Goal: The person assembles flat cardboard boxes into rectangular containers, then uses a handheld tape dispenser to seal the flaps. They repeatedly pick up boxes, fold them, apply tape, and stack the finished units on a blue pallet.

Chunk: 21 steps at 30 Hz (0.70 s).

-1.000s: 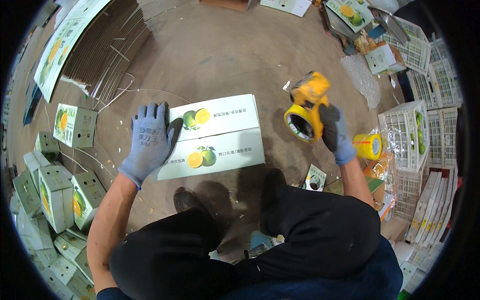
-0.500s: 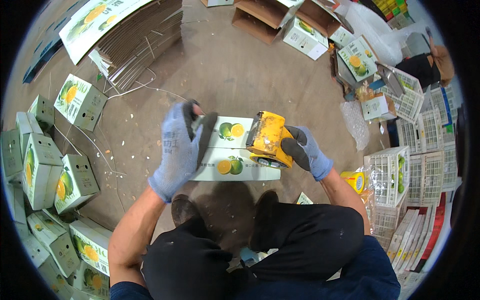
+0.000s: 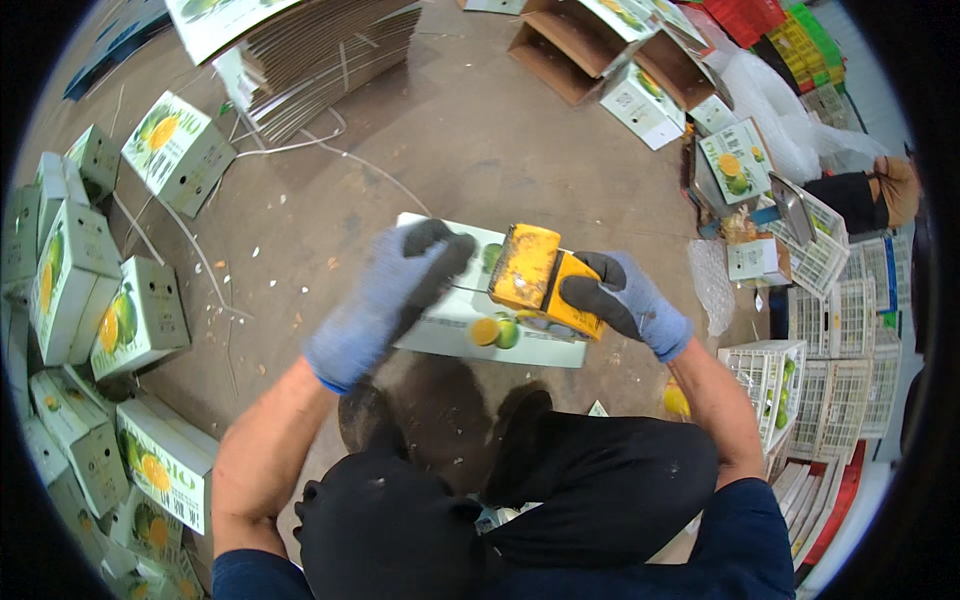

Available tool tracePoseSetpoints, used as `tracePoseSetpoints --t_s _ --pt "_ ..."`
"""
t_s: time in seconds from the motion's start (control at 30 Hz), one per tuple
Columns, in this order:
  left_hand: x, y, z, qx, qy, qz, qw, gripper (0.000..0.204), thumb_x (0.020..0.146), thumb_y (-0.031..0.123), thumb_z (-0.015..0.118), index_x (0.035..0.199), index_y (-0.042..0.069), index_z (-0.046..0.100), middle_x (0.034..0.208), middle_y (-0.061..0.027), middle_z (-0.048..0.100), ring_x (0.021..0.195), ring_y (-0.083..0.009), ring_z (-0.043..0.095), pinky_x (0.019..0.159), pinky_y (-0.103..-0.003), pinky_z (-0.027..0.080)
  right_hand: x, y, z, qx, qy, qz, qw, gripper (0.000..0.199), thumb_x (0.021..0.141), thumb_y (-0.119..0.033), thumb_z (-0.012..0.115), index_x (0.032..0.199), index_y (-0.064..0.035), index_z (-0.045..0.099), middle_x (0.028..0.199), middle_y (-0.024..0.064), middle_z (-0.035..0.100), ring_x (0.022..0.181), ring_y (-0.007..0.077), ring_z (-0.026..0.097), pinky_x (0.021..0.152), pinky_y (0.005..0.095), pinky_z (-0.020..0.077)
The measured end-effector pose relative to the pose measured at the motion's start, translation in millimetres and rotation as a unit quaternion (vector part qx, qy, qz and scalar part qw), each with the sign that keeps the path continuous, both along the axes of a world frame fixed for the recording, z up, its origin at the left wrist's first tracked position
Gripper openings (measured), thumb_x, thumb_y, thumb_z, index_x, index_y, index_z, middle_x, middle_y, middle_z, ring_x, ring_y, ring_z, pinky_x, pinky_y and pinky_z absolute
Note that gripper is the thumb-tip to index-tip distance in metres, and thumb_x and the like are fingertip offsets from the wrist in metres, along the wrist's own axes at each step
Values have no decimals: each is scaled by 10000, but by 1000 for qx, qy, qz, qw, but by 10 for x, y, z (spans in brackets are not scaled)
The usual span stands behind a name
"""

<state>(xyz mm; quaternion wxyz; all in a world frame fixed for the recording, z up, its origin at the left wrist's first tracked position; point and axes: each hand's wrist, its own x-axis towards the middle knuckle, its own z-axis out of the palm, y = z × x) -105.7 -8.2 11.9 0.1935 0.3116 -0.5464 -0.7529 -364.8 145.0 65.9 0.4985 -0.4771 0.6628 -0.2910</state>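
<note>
My right hand (image 3: pixel 640 308), in a blue and black work glove, grips a worn yellow tape dispenser (image 3: pixel 528 268) above the right half of a pale green carton (image 3: pixel 545 352). Printed oranges and green citrus decorate this carton, and a seam runs across its top between two flaps. Over the carton's left end is my left hand (image 3: pixel 385 298), gloved the same way and blurred by motion. Its fingers stretch to the right; whether they touch the cardboard I cannot tell. The dispenser hides part of the carton's top.
Closed citrus cartons (image 3: pixel 85 275) crowd the left side. A stack of flattened cartons (image 3: pixel 330 65) stands far left, with loose white straps (image 3: pixel 365 165) beside it. Open cartons (image 3: pixel 560 55) lie at the far side. White plastic crates (image 3: pixel 765 385), one holding green fruit, line the right.
My left hand has tilted rightward, its fingers reaching further over the carton's top. The dispenser in my right hand has turned slightly. The whole view has shifted.
</note>
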Motion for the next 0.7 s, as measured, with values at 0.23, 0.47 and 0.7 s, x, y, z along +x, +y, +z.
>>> tracePoseSetpoints --t_s 0.23,0.47,0.7 --pt "1372 -970 -467 -57 -193 53 978 338 992 406 694 893 83 686 707 29 538 619 -74 472 559 -262 382 226 -580 296 177 260 127 941 656 942 -651 704 997 0 771 741 101 674 597 149 562 535 331 396" --pt "1190 -782 -1833 -237 -198 61 949 331 974 360 700 998 31 711 745 -81 631 684 -176 579 625 -374 462 376 -742 183 60 334 273 900 530 1005 -529 661 914 -12 737 807 244 654 723 367 622 690 486 469" --pt "411 230 -2567 -197 -264 79 941 433 1091 353 436 1231 18 670 1175 -290 712 1114 -475 674 943 -537 529 443 -726 145 82 370 254 890 796 955 -727 587 913 58 716 930 297 694 898 465 682 807 501 537"
